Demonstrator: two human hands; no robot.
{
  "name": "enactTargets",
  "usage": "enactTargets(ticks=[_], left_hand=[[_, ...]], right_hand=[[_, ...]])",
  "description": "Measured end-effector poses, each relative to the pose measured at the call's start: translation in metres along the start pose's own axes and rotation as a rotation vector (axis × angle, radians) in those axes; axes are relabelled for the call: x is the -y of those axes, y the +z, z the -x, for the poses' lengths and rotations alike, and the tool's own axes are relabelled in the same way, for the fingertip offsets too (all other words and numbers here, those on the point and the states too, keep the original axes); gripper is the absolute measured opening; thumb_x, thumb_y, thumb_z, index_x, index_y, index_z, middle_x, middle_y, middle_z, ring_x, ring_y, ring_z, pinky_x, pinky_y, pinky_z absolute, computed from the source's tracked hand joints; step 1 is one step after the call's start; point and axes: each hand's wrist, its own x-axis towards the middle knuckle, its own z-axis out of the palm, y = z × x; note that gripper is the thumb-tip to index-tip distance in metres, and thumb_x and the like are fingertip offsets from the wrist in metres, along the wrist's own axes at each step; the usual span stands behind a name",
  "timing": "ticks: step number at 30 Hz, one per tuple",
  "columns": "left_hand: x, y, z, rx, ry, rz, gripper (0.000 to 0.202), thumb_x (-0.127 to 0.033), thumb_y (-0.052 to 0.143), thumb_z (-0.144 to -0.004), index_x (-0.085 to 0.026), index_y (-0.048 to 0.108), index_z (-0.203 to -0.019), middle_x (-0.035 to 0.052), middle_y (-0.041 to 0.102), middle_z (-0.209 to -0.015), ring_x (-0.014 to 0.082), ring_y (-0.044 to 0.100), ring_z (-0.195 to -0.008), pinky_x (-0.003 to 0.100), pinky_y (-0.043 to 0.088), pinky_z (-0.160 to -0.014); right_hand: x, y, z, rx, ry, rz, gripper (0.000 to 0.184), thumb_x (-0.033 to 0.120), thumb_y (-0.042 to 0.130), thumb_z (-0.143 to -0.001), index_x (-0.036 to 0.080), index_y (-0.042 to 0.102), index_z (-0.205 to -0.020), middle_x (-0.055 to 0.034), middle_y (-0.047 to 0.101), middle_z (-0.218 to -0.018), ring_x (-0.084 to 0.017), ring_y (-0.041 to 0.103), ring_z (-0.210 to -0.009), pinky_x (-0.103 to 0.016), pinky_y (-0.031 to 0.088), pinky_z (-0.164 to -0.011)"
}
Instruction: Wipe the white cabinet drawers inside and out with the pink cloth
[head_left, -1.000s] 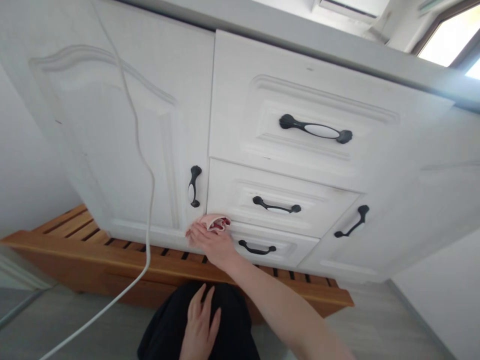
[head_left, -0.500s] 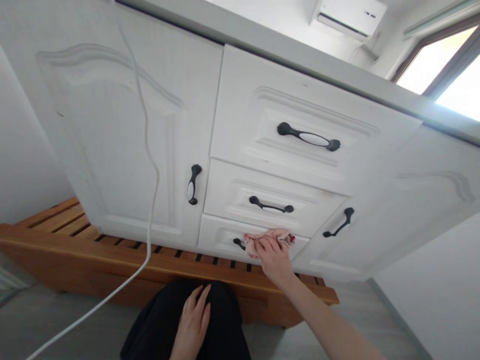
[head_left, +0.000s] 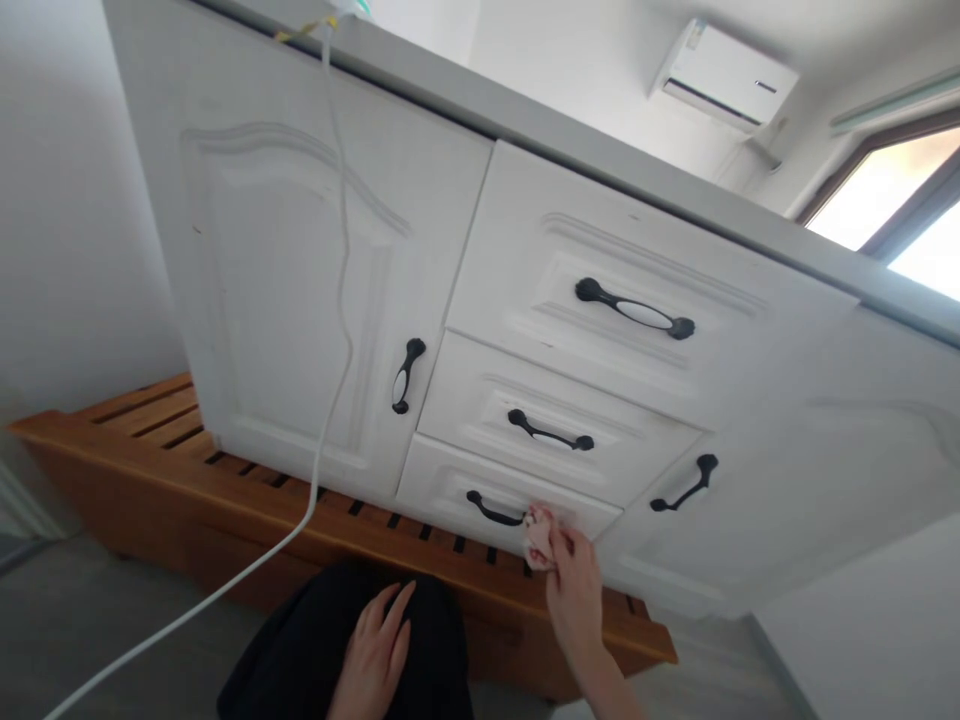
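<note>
A crumpled pink and white cloth (head_left: 538, 538) is bunched in my right hand (head_left: 574, 580), its fingers closed round it. The cloth is at the right end of the black handle (head_left: 495, 510) on the bottom drawer (head_left: 442, 475). Whether it touches the handle or only the drawer front, I cannot tell. My left hand (head_left: 376, 645) rests on my dark-clothed knee (head_left: 435, 640), fingers stretched out and holding nothing.
The white cabinet (head_left: 277, 290) stands on a slatted wooden base (head_left: 247, 510). A white cable (head_left: 346, 300) hangs across its left door. Above are more drawers, the middle one (head_left: 465, 375) with a black handle (head_left: 551, 432). An air conditioner (head_left: 727, 75) hangs behind.
My right hand and the cloth have moved down and slightly right, uncovering most of the bottom handle. The cloth looks more bunched. The view has shifted; my left hand stays on the knee.
</note>
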Motion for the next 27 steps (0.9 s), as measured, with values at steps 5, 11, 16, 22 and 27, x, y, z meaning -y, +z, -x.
enactTargets(ticks=[5, 11, 16, 22, 27], left_hand=[[-0.005, -0.002, 0.000, -0.011, 0.007, 0.000, 0.044, -0.030, 0.044, -0.095, -0.029, 0.052, -0.138, 0.0077, 0.062, -0.128, 0.0222, 0.061, -0.119, 0.045, 0.055, -0.101], [0.002, -0.006, 0.001, 0.020, -0.020, 0.010, 0.043, -0.029, 0.042, -0.096, -0.028, 0.053, -0.137, 0.0096, 0.060, -0.130, 0.0228, 0.059, -0.121, 0.046, 0.054, -0.102], [0.005, -0.008, 0.001, 0.052, -0.034, 0.057, 0.044, -0.032, 0.041, -0.096, -0.028, 0.052, -0.138, 0.0096, 0.059, -0.131, 0.0237, 0.057, -0.123, 0.049, 0.051, -0.104], [0.006, -0.008, 0.000, 0.045, -0.015, 0.053, 0.044, -0.032, 0.041, -0.096, -0.027, 0.054, -0.137, 0.0101, 0.060, -0.129, 0.0243, 0.058, -0.121, 0.048, 0.053, -0.103], [0.013, -0.003, 0.002, 0.035, 0.017, 0.026, 0.045, -0.030, 0.041, -0.095, -0.029, 0.051, -0.139, 0.0090, 0.059, -0.130, 0.0235, 0.058, -0.121, 0.046, 0.053, -0.102]], right_hand=[[0.097, 0.034, -0.076, -0.139, -0.104, -0.145, 0.063, 0.010, 0.042, -0.090, 0.034, 0.041, -0.149, -0.0118, 0.051, -0.128, -0.030, 0.044, -0.121, -0.054, 0.037, -0.102], [0.154, 0.112, -0.109, -0.040, -0.271, -0.088, 0.057, 0.025, 0.045, -0.099, 0.036, 0.030, -0.153, -0.0091, 0.060, -0.125, -0.026, 0.049, -0.116, -0.047, 0.036, -0.098], [0.156, 0.140, -0.097, 0.245, -0.658, -0.092, 0.052, 0.022, 0.037, -0.101, 0.027, 0.028, -0.152, -0.0057, 0.053, -0.142, -0.021, 0.045, -0.125, -0.039, 0.040, -0.096], [0.141, 0.158, -0.070, 0.384, -0.839, -0.098, 0.032, 0.021, 0.041, -0.100, 0.022, 0.052, -0.130, -0.0039, 0.059, -0.136, -0.018, 0.044, -0.126, -0.038, 0.038, -0.100], [0.100, 0.152, -0.054, 0.423, -0.937, -0.092, 0.029, 0.024, 0.043, -0.101, 0.021, 0.055, -0.127, -0.0031, 0.062, -0.131, -0.016, 0.047, -0.123, -0.037, 0.035, -0.105]])
